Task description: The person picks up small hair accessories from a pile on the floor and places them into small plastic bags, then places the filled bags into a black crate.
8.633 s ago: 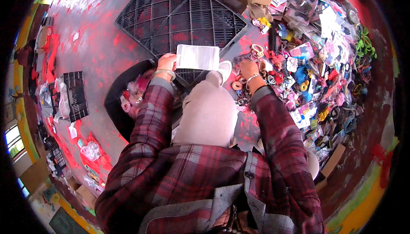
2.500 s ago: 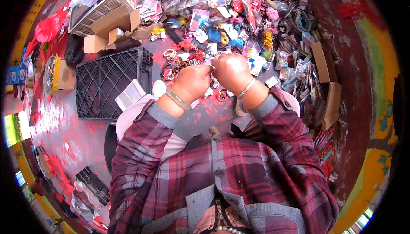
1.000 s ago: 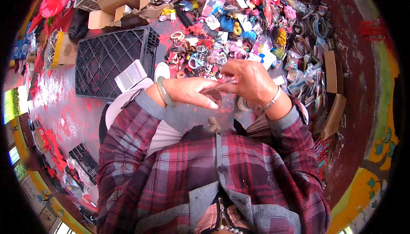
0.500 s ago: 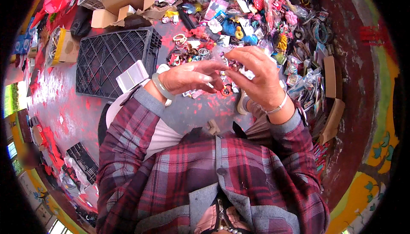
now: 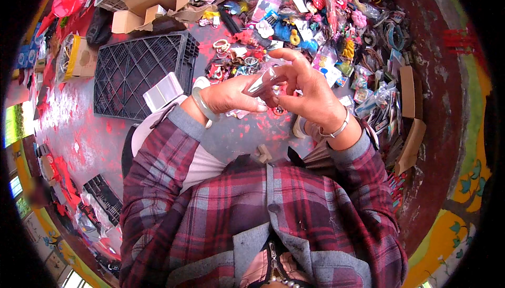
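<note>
A small clear plastic bag (image 5: 263, 81) is held up in front of me, above the floor, catching the light. My left hand (image 5: 230, 95) pinches its near-left side between thumb and fingers. From the right, my right hand (image 5: 314, 92) grips the bag with curled fingers, while its index finger arches above it. Some fingertips are hidden behind the shiny film, and whether anything is inside I cannot make out. Beyond the hands lie hair ties and small trinkets (image 5: 251, 62) on the floor. A white stack of cards or flat box (image 5: 163, 93) rests beside my left forearm.
A black plastic crate (image 5: 139, 72) lies at the left, with an open cardboard box (image 5: 150, 7) behind it. A large heap of packaged hair accessories (image 5: 315, 22) spreads across the far side and right. Cardboard flaps (image 5: 410, 93) edge the heap near the wall.
The clear bag has come down and left into the left hand's pinch, and its film shows more plainly. My right hand has shifted slightly left, its fingers curling further.
</note>
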`<action>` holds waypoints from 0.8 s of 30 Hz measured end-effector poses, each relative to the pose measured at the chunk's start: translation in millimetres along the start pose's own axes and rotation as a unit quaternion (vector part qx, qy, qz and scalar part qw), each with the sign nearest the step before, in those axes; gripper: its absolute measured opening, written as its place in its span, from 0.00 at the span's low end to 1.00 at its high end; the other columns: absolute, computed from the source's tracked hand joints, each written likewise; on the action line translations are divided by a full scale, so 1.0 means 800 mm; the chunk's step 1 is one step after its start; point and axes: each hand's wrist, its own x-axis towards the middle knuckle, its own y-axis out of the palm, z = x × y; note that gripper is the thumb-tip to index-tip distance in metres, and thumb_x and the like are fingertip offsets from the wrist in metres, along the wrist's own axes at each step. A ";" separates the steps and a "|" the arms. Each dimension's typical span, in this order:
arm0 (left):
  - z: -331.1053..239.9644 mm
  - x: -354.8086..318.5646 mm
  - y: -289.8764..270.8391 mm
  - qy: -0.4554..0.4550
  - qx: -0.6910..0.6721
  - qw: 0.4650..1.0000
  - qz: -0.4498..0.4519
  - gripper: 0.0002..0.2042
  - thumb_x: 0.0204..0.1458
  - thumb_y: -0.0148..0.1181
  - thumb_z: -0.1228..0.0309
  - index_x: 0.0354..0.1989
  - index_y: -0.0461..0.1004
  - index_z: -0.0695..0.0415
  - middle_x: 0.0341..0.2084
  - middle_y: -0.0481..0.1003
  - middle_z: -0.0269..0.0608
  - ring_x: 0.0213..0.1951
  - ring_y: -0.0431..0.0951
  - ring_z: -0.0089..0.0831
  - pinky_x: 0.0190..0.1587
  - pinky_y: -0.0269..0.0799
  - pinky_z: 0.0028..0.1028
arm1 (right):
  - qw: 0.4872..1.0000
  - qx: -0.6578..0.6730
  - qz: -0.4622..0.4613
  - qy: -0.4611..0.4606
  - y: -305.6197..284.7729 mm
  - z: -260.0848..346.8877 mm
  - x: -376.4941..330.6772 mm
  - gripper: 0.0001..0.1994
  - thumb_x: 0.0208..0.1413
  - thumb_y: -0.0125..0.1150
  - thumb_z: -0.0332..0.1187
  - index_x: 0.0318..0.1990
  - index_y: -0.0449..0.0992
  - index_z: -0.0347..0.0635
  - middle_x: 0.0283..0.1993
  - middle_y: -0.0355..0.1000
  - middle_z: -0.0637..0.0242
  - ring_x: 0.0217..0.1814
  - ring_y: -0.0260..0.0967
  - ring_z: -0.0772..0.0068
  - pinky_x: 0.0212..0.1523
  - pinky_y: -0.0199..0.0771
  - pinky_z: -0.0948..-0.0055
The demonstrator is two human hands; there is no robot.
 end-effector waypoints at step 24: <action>0.023 0.000 -0.005 0.072 0.095 0.992 -0.051 0.29 0.45 0.47 0.74 0.60 0.49 0.60 0.56 0.55 0.42 0.56 0.57 0.27 0.54 0.55 0.28 | 0.999 -0.038 -0.034 -0.014 0.004 -0.025 0.002 0.13 0.41 0.57 0.22 0.39 0.70 0.36 0.28 0.73 0.68 0.28 0.67 0.84 0.30 0.67 0.83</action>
